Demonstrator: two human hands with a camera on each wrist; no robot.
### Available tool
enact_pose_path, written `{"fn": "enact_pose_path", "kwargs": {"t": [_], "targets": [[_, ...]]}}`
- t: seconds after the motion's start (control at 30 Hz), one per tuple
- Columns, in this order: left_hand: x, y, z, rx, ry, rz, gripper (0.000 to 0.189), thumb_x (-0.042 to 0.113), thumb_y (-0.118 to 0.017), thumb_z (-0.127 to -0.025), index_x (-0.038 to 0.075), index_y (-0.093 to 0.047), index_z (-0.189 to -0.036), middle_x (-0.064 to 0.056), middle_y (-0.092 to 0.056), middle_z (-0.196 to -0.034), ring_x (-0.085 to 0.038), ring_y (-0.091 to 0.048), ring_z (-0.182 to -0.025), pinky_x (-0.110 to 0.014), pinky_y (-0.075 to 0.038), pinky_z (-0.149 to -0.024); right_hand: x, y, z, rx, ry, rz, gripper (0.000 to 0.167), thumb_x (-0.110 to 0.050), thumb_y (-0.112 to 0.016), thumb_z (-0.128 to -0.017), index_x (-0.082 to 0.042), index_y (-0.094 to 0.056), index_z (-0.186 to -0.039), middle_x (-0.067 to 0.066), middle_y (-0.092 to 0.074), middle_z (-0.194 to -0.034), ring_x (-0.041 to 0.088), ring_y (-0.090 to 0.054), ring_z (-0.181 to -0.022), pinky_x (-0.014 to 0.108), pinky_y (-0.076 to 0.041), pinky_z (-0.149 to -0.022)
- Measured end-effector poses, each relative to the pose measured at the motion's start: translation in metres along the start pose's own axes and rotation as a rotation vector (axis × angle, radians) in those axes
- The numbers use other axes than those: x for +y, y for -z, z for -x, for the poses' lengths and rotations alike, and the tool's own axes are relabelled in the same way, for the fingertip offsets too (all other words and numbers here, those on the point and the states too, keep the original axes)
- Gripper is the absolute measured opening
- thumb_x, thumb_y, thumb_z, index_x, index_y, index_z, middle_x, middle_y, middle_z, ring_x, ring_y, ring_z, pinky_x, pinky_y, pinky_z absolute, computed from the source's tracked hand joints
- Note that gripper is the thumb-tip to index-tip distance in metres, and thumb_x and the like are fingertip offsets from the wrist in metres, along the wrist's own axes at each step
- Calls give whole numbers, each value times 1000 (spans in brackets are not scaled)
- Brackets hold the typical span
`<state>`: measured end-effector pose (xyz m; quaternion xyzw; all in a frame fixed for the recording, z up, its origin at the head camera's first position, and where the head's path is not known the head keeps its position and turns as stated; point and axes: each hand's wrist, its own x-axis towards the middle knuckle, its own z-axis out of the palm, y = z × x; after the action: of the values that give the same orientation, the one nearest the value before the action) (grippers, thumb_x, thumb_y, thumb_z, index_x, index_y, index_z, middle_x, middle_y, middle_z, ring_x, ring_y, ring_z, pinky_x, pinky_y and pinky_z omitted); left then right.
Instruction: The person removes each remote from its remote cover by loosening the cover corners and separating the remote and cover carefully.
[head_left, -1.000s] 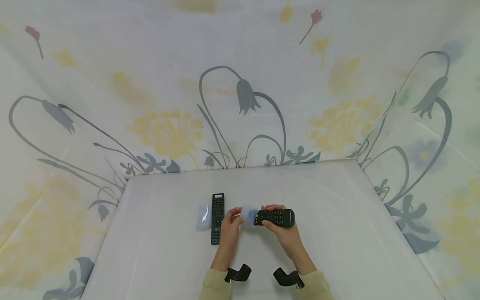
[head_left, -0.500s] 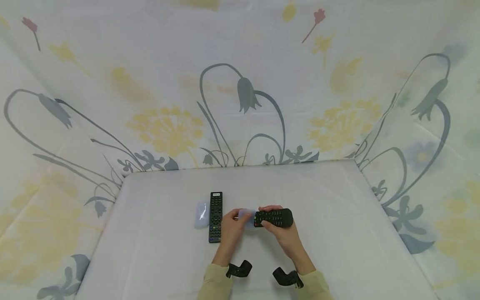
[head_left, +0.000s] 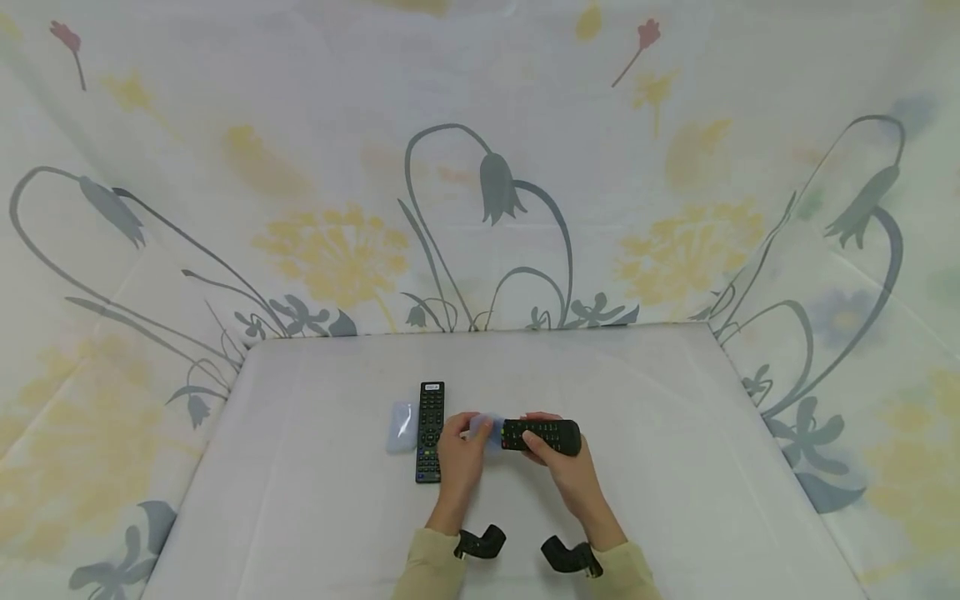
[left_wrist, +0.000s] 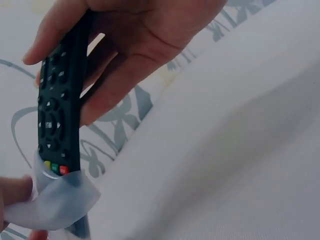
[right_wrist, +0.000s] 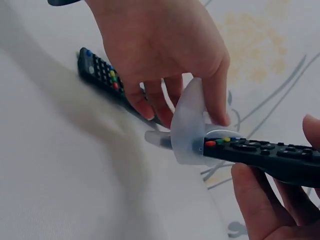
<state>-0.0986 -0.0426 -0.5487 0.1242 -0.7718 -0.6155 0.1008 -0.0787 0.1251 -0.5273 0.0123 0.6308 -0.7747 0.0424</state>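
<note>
My right hand [head_left: 573,471] grips a black remote control [head_left: 551,436] from below, its thumb over the buttons. A translucent bluish sleeve [right_wrist: 187,132] wraps round the remote's end with the coloured buttons; in the left wrist view its edge lies just past the red and green buttons. My left hand [head_left: 459,462] pinches the loose part of this sleeve, thumb on the near side. In the right wrist view the sleeve's free flap [right_wrist: 192,97] stands up against the left hand's fingers. Remote and hands are held above the white table [head_left: 637,375].
A second black remote [head_left: 430,417] lies lengthwise on the table, just left of the left hand, which partly overlaps it. Beside it lies a flat clear bluish packet [head_left: 402,427]. Flower-patterned cloth walls [head_left: 345,258] rise behind the table and at both sides.
The right hand has shifted the remote slightly left. The left thumb has come over the sleeve, which now looks flatter and more covered by the fingers. The second remote and packet lie as before.
</note>
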Motion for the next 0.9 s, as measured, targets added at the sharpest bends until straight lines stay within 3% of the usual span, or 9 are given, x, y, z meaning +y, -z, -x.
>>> {"fn": "enact_pose_path", "kwargs": {"t": [0.07,0.17,0.3,0.47,0.57,0.9], "targets": [[1,-1,1,44,-9,-27,14,15,-76,-87,5,-72,-97,-8,-67,-106,-27,-58,-102,-46,-44,-88,0,-1,0,11,8,-1,41,-9,-75,-89,5,-61,-125,21,-61,-126,24,-66,-107,36,-56,-82],[2,-2,1,65,6,-53,11,15,-74,-89,7,-72,-96,-8,-68,-98,-23,-58,-84,-39,-46,-73,0,-2,1,23,17,-3,39,-10,-74,-89,5,-62,-123,20,-62,-125,23,-67,-106,36,-56,-81],[0,-2,1,54,16,-61,5,12,-72,-90,9,-69,-90,-3,-61,-76,-15,-44,-65,-29,-34,-55,-1,-1,2,34,23,2,34,-8,-73,-90,4,-63,-121,19,-63,-122,23,-67,-104,37,-57,-78],[-4,-1,-1,69,1,-74,9,10,-73,-88,8,-66,-83,4,-38,-59,-12,-33,-58,-28,-26,-52,-3,1,4,29,30,38,32,-8,-71,-92,3,-62,-120,19,-63,-121,25,-67,-103,36,-58,-75],[-6,0,-2,75,20,-48,10,9,-72,-88,6,-65,-82,7,-32,-56,-10,-31,-53,-26,-25,-49,-4,3,4,17,23,48,33,-9,-71,-92,3,-62,-121,19,-63,-122,25,-67,-103,37,-58,-76],[-6,6,-7,39,161,115,13,7,-70,-90,-2,-63,-83,6,-40,-57,-7,-35,-50,-22,-27,-47,-3,8,4,1,15,15,36,-10,-71,-93,6,-60,-124,21,-62,-124,26,-69,-99,39,-58,-75]]}}
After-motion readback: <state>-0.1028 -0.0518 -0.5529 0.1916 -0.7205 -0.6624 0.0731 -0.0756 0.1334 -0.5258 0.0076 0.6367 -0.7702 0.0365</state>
